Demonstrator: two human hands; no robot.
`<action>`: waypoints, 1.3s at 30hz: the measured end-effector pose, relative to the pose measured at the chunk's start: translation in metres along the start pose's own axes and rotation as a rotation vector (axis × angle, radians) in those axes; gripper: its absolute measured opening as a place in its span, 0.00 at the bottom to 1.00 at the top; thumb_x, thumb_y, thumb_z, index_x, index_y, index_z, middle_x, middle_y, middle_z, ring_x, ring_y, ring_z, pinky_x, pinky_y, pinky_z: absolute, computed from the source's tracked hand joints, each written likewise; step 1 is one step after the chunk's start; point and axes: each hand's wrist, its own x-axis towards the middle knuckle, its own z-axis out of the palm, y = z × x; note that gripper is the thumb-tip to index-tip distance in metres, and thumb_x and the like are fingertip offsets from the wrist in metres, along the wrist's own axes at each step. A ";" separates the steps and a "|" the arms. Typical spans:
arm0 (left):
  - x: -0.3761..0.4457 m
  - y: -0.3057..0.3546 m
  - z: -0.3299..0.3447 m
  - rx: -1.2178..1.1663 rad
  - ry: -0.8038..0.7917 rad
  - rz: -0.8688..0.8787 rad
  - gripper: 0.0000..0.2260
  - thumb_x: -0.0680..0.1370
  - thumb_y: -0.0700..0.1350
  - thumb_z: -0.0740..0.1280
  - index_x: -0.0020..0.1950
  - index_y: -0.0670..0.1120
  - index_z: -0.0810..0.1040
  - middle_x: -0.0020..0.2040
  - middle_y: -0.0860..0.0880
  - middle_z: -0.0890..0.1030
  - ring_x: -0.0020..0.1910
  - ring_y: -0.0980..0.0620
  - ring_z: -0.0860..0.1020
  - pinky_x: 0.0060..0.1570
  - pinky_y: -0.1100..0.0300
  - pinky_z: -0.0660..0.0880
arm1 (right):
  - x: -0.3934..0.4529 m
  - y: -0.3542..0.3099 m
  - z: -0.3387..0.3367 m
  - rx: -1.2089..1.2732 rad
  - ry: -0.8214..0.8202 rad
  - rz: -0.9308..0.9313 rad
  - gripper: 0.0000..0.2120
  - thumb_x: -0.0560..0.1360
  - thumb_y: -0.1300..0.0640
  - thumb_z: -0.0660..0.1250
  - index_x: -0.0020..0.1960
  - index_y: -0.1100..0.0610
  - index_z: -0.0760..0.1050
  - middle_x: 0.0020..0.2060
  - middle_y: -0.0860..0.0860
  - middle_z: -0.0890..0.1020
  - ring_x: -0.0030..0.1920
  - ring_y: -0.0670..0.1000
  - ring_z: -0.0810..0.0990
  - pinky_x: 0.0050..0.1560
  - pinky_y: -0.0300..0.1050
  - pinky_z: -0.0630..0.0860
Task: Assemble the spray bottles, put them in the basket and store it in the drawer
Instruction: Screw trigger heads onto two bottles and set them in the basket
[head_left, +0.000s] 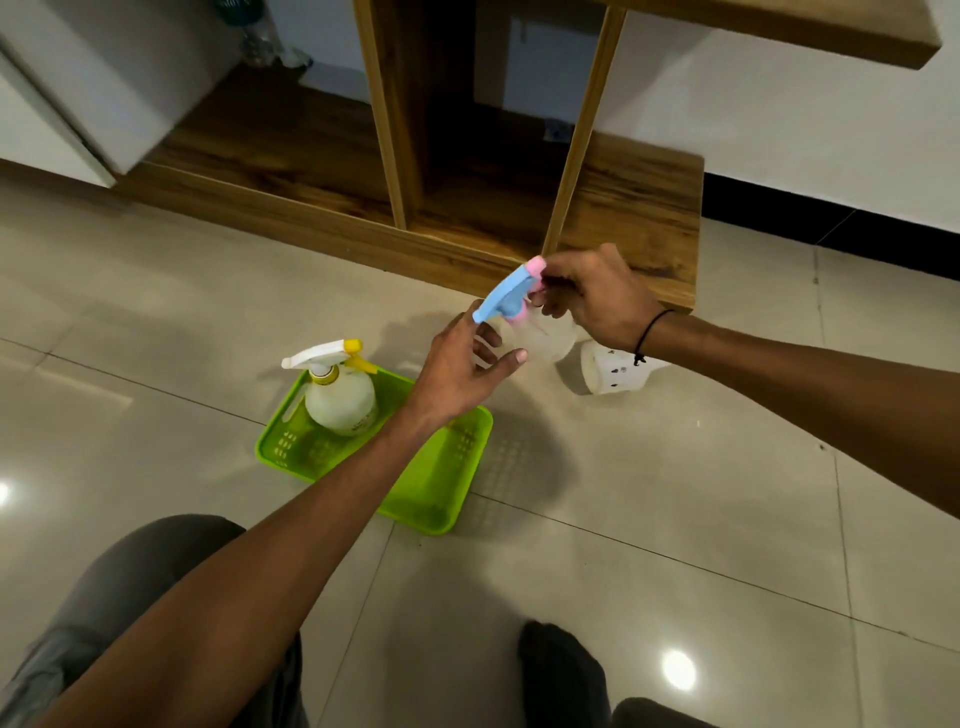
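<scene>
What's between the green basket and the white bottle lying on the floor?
Head view: only bare floor tile between the green basket and the lying white bottle.

A glossy, pale beige tiled floor (675, 519) with thin grout lines is seen; ceiling lights are reflected in it at lower right & far left. A lime-green, shallow rectangular plastic basket (441, 488) w/ slotted walls is set directly on the tiles, left of centre. A small white plastic bottle body w/ tiny dark prints (610, 369) is laid on its side on the floor, just right of the basket's far corner, apart from it. A low dark-brown wooden shelf base (634, 228) w/ lighter wooden uprights is stood on the floor along the far edge. A dark-socked foot (561, 670) is rested on the tiles at bottom.
</scene>
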 end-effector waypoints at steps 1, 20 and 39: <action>-0.002 0.001 -0.003 -0.012 0.018 0.009 0.22 0.74 0.55 0.80 0.63 0.55 0.75 0.48 0.53 0.81 0.39 0.54 0.82 0.34 0.68 0.76 | -0.002 -0.005 -0.002 0.053 0.017 0.027 0.09 0.81 0.66 0.67 0.59 0.64 0.84 0.42 0.55 0.88 0.39 0.47 0.87 0.46 0.43 0.85; -0.070 -0.024 -0.088 0.400 0.133 0.112 0.17 0.73 0.64 0.75 0.52 0.54 0.80 0.47 0.59 0.75 0.36 0.57 0.80 0.39 0.58 0.78 | 0.009 -0.056 0.063 0.469 -0.177 0.075 0.07 0.78 0.68 0.72 0.55 0.66 0.84 0.43 0.54 0.89 0.45 0.49 0.90 0.53 0.49 0.87; -0.127 -0.068 -0.129 0.704 0.053 0.039 0.20 0.71 0.62 0.76 0.57 0.53 0.81 0.44 0.54 0.79 0.38 0.48 0.80 0.35 0.57 0.73 | 0.009 -0.082 0.142 0.567 -0.435 0.022 0.08 0.75 0.71 0.74 0.44 0.60 0.80 0.41 0.51 0.87 0.50 0.48 0.89 0.49 0.34 0.80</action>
